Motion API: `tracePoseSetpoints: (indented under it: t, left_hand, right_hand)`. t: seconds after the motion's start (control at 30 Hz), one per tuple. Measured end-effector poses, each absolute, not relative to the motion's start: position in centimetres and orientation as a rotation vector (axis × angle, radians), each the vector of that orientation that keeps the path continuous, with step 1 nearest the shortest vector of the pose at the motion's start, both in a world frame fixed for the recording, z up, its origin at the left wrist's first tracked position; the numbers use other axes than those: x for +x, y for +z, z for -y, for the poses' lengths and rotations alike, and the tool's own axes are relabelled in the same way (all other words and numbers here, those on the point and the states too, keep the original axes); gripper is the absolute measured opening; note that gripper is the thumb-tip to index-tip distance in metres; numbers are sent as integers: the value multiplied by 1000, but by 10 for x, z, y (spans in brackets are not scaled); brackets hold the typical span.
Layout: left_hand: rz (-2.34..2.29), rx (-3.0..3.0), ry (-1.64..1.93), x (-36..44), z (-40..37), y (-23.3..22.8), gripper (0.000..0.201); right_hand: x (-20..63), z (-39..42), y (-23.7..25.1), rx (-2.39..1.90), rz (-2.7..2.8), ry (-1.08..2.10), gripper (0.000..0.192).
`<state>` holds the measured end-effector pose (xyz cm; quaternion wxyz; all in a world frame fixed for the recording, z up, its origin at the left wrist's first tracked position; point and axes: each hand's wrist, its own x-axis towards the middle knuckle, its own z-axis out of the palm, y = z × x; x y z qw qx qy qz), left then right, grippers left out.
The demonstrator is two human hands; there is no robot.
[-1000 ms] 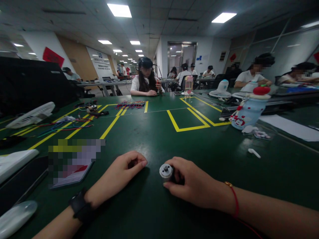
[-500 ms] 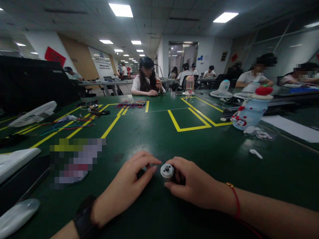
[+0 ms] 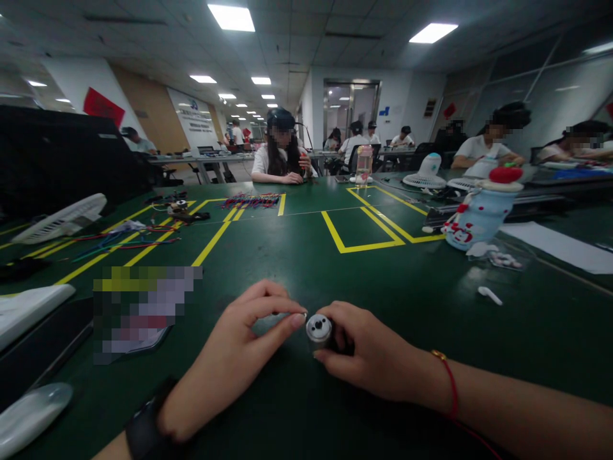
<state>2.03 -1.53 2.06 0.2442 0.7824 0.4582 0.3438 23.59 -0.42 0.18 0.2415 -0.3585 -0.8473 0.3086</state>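
Observation:
My right hand point(image 3: 366, 348) is wrapped round a small cylindrical metal motor point(image 3: 318, 328) from its right side. The motor stands upright above the green table, its silver round face up, with small dark holes and a dark centre. Just left of it, my left hand point(image 3: 239, 354) is closed in a pinch, thumb against index finger. A tiny shiny metal piece point(image 3: 305, 314) shows at those fingertips, close beside the motor's rim; its exact shape is too small to make out. The right palm hides the motor's far side.
A blurred-out packet point(image 3: 143, 313), a white mouse point(image 3: 36, 418) and loose wires point(image 3: 129, 239) lie on the left. To the right are a white earbud point(image 3: 490, 295), a blue bottle point(image 3: 483, 217) and paper point(image 3: 560, 246). Another person point(image 3: 282, 150) sits across the table point(image 3: 268, 255).
The dark stub that stood at the centre of the motor's face is gone from there. My left fingers have closed into a pinch, with a tiny metal piece at their tips.

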Motion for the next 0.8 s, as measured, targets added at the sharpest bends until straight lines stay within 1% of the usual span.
tracePoseSetpoints:
  t: [0.17,0.27,0.47,0.8]
  left_hand:
    - [-1165,2265,616,7,11,6,10]
    - [-1145,2301,531,8,10,2,9]
    - [-1164,2246,515,4,6,5,15]
    - [-1391,2185,606,-34,-20,1,21]
  right_hand:
    - [235,5,2,-984,2305,861,19]
    - [235,4,0,-989,2294,873,20]
    - [235,3,0,-993,2304,871,21]
    - [238,6,4,-1008,2290,897,20]
